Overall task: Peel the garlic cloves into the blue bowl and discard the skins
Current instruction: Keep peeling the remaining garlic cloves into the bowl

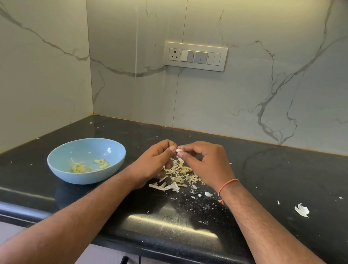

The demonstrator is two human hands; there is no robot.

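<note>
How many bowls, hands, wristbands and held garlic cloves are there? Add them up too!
Blue bowl: 1
Hands, left hand and right hand: 2
Orange wristband: 1
Garlic clove pinched between both hands: 1
Total: 5

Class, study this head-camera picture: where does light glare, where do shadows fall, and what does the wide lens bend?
Head view: glare streaks the black countertop near its front edge; a light strip reflects high on the marble wall; both forearms cast soft shadows there; the counter edge bows from wide-angle distortion; the left hand, right hand and garlic clove look slightly soft.
</note>
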